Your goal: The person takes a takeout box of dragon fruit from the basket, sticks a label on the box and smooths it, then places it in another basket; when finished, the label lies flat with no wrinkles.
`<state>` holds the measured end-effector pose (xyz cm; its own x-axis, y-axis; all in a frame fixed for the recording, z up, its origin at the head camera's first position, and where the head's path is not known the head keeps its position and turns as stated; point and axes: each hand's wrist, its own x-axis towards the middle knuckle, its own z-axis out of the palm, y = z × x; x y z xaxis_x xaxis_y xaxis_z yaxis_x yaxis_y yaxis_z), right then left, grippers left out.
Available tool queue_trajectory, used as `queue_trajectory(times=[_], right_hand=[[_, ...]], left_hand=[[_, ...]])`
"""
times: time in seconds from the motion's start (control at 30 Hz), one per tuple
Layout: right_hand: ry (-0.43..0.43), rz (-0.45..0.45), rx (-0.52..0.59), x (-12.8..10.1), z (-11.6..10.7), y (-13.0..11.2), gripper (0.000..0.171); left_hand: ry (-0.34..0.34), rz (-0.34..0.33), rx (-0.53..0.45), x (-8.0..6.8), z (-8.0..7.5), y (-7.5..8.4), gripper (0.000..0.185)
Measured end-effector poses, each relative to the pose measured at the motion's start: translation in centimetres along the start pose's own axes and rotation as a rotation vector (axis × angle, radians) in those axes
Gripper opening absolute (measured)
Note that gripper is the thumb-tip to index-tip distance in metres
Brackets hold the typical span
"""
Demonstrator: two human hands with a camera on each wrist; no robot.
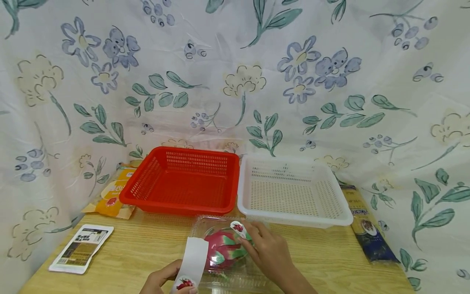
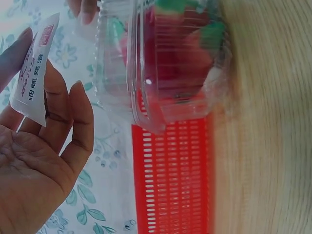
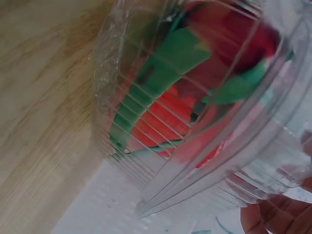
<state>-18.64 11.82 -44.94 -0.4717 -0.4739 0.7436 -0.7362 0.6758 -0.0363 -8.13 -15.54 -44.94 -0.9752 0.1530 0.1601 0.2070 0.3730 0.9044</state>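
Observation:
A pink and green dragon fruit lies inside a clear plastic clamshell box on the wooden table. My left hand pinches a white strip of sticker labels between thumb and fingers, left of the box; a round label with a red fruit picture shows at its lower end. In the left wrist view the strip carries printed characters. Over the lid, my right hand holds a small white sticker with a red fruit picture at its fingertips. The right wrist view shows the ribbed box wall up close.
Behind the box stand a red basket and a white basket, side by side. An orange packet lies at the left and a white pouch nearer. A dark blue and gold packet lies at the right. Floral cloth hangs behind.

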Motion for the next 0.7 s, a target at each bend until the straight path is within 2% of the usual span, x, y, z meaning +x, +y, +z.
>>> queue_trajectory(times=[0.2,0.33,0.5,0.6,0.7], right_hand=[[-0.01,-0.044,-0.097,0.3,0.9,0.2,0.045],[-0.038,-0.07,-0.128,0.2,1.4,0.4,0.05],[-0.077,-0.103,-0.11,-0.1,1.6,0.3,0.05],[-0.107,-0.116,-0.089,-0.2,1.6,0.2,0.048],[-0.135,-0.122,-0.068,-0.2,1.5,0.2,0.045]], left_hand=[[-0.059,-0.134,0.008,-0.1,-0.6,0.0,0.044],[-0.07,-0.189,-0.001,0.1,-0.8,-0.1,0.047],[-0.047,-0.206,-0.027,0.2,-1.0,-0.7,0.047],[-0.025,-0.196,-0.091,0.3,-1.2,-1.1,0.051],[-0.018,-0.218,-0.175,0.4,-1.6,-1.4,0.062]])
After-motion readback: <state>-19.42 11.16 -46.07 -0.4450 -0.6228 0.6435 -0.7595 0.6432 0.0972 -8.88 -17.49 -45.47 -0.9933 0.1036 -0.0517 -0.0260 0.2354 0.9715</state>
